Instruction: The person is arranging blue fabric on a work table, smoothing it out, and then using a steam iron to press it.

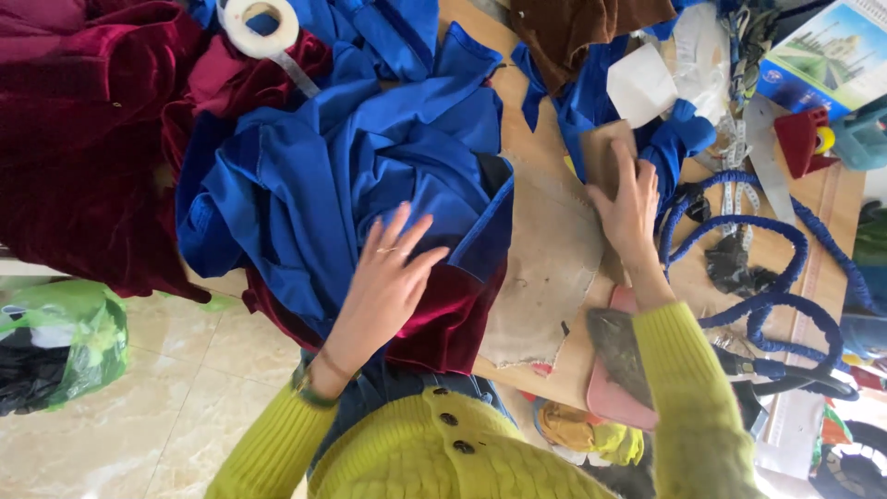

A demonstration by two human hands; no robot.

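Left hand (393,277) lies open, fingers spread, flat on the blue fabric (342,176) heaped over the worktable (545,268). Right hand (630,208), fingers extended, presses a brown cardboard piece (605,152) beside the blue cord (771,277).

Wooden table (547,370): blue cloth (351,157), maroon velvet (83,139), worn brown pad (545,268), blue cord (767,268).

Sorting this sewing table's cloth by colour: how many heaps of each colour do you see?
Blue cloth, under the left hand: 1
Dark red velvet: 1
Brown cloth: 1
Tan piece, under the right hand: 1
Total: 4
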